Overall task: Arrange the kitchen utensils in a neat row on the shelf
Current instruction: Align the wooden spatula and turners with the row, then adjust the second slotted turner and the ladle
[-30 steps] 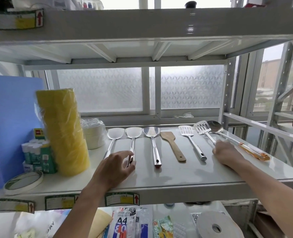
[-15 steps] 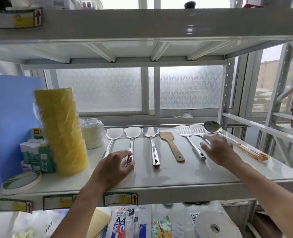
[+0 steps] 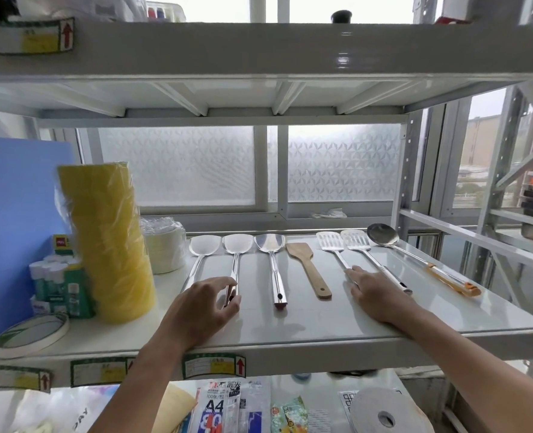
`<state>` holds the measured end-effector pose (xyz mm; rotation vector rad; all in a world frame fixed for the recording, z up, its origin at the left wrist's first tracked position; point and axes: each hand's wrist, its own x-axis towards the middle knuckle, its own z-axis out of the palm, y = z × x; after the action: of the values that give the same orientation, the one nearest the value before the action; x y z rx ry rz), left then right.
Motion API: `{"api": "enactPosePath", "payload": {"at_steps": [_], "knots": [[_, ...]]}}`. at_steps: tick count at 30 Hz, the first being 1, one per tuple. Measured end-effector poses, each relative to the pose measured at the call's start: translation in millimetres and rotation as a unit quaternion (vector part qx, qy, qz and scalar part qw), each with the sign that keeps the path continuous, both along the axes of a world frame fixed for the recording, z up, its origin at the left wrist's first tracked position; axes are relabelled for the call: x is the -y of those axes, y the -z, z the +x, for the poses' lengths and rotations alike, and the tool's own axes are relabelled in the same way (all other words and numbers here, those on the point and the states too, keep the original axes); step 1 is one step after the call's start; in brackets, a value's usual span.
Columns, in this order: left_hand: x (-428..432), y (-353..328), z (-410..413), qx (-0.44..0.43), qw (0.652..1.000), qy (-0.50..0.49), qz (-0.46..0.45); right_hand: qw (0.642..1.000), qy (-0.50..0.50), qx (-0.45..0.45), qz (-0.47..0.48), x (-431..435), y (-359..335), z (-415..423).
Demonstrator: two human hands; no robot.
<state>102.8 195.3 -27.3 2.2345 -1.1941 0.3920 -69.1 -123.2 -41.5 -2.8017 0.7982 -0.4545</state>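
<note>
Left hand (image 3: 202, 307): the handle end of the second spatula (image 3: 237, 245) is pinched between thumb and curled fingers. Right hand (image 3: 377, 295): laid flat, fingers extended, on the handle of a slotted spatula (image 3: 331, 245); nothing is gripped. Both are laid on the shelf (image 3: 321, 323), heads rearward; the ladle (image 3: 382, 234) is angled at far right

I read white shelf (image 3: 321, 326), glossy deck. Row, handles toward front edge: left steel turner (image 3: 204, 245), middle steel turner (image 3: 237, 245), right steel turner (image 3: 270, 243), wooden spatula (image 3: 302, 254), first slotted turner (image 3: 331, 243), second slotted turner (image 3: 357, 240). Ladle (image 3: 382, 235) far right, angled, orange grip. Left end: yellow tape stack (image 3: 109, 239) upright, wrapped white rolls (image 3: 165, 248) behind, glue sticks (image 3: 56, 276), flat tape roll (image 3: 31, 334) at front edge.
</note>
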Motion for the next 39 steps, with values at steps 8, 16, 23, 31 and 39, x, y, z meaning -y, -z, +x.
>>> {"api": "enactPosePath", "payload": {"at_steps": [8,16,23,31,39], "knots": [[-0.3,-0.3,-0.3,0.000,1.000,0.003,-0.002,1.000,0.003,-0.013,0.007,0.6,3.5,1.5],[-0.3,0.7,0.3,0.005,1.000,0.003,0.000,0.999,0.011,-0.033,0.033,0.8,1.1,5.3],[-0.3,1.2,0.8,0.008,1.000,0.001,-0.007,0.999,0.007,-0.035,0.040,1.1,0.5,5.3],[-0.1,0.0,-0.5,0.010,1.000,-0.001,-0.005,0.999,0.010,0.016,0.034,-5.7,-4.1,-1.3],[0.0,-0.5,-1.0,0.016,1.000,0.001,-0.005,0.977,0.093,0.181,0.064,22.2,-28.3,-26.9]]}}
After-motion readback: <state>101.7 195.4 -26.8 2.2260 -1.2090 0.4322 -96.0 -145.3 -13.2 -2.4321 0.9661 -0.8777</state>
